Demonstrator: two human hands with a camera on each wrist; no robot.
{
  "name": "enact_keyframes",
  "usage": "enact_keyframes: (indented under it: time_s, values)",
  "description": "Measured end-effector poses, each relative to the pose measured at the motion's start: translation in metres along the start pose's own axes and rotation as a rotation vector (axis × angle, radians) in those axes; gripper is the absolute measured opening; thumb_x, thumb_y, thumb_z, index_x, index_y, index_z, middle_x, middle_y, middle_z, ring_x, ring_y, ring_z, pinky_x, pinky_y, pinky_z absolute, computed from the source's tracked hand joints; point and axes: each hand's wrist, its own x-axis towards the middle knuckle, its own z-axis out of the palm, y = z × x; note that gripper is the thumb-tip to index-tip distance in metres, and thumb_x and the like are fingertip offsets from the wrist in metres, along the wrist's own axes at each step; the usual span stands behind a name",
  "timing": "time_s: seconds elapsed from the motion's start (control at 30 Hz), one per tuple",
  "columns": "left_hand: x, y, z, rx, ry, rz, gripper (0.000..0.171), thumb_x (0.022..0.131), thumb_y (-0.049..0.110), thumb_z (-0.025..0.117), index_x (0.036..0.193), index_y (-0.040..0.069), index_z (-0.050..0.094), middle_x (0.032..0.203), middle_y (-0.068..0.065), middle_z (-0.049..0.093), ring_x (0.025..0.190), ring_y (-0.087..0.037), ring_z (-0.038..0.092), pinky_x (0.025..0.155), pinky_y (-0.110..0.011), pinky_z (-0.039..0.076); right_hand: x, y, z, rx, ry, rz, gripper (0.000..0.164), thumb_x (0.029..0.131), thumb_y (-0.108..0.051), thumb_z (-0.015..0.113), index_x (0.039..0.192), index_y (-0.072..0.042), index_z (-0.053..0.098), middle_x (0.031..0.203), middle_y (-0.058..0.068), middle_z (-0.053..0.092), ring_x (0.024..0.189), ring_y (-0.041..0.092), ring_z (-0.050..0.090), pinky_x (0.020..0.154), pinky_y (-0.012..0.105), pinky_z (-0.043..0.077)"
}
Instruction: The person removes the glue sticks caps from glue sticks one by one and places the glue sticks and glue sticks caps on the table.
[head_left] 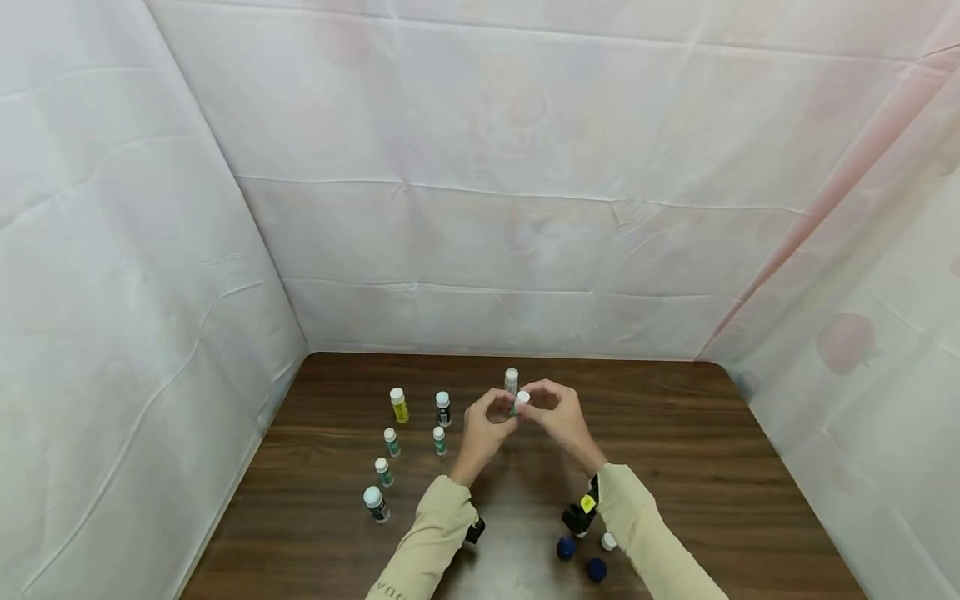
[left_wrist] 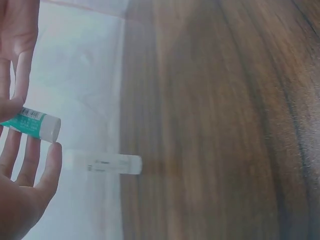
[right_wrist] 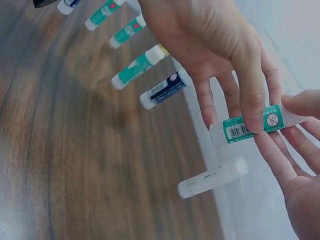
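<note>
In the head view, both hands meet over the back middle of the table around a green-labelled glue stick (head_left: 522, 400) with a white top. The left hand (head_left: 486, 429) pinches its barrel between thumb and fingers. My right hand (head_left: 561, 419) grips the upper, white end, with the thumb laid across it in the right wrist view. That view shows the stick's barcode label (right_wrist: 240, 131) and its white base. Just behind the hands a white glue stick (head_left: 512, 380) stands upright on the table, apart from them.
To the left on the wooden table (head_left: 675, 433) stand several more glue sticks: a yellow one (head_left: 400, 407), dark blue ones (head_left: 443, 410) and green ones (head_left: 392, 442). By the right forearm lie two round dark blue things (head_left: 566, 547) and a white-topped one (head_left: 608, 542). Pale cloth (head_left: 480, 242) hangs around the table.
</note>
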Motion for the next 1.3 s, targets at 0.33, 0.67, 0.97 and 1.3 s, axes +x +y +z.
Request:
enact_keyframes:
  time_s: [0.33, 0.67, 0.97, 1.3]
  values:
    - [-0.007, 0.04, -0.01, 0.052, -0.093, 0.118, 0.024, 0.081, -0.001, 0.071, 0.104, -0.003, 0.062, 0.095, -0.021, 0.065, 0.084, -0.038, 0.063, 0.071, -0.053, 0.053, -0.013, -0.034, -0.008, 0.092, -0.044, -0.117, 0.023, 0.079, 0.009, 0.069, 0.101, 0.007, 0.063, 0.101, 0.032, 0.059, 0.09, 0.042, 0.06, 0.067, 0.037, 0.057]
    - [-0.017, 0.081, -0.02, 0.169, -0.124, 0.296, 0.028, 0.072, -0.011, 0.07, 0.097, 0.001, 0.065, 0.087, -0.016, 0.064, 0.077, -0.033, 0.062, 0.063, -0.048, 0.053, -0.032, -0.072, -0.016, 0.041, -0.12, -0.209, 0.022, 0.079, 0.011, 0.068, 0.1, 0.007, 0.064, 0.1, 0.026, 0.058, 0.089, 0.043, 0.059, 0.07, 0.036, 0.057]
    - [-0.026, 0.083, -0.028, 0.218, -0.2, 0.343, 0.029, 0.075, 0.0, 0.074, 0.099, 0.016, 0.067, 0.092, 0.001, 0.063, 0.076, -0.015, 0.059, 0.061, -0.029, 0.053, -0.048, -0.077, -0.021, 0.057, -0.196, -0.323, 0.025, 0.076, 0.013, 0.07, 0.099, 0.004, 0.065, 0.099, 0.024, 0.059, 0.089, 0.033, 0.06, 0.07, 0.039, 0.057]
    - [-0.044, 0.127, -0.039, 0.261, -0.24, 0.479, 0.031, 0.07, -0.004, 0.074, 0.096, 0.013, 0.068, 0.093, 0.0, 0.066, 0.074, -0.014, 0.054, 0.055, -0.026, 0.05, -0.069, -0.104, -0.02, 0.07, -0.25, -0.472, 0.035, 0.071, 0.016, 0.073, 0.1, -0.001, 0.066, 0.1, 0.015, 0.062, 0.089, 0.025, 0.061, 0.07, 0.036, 0.057]
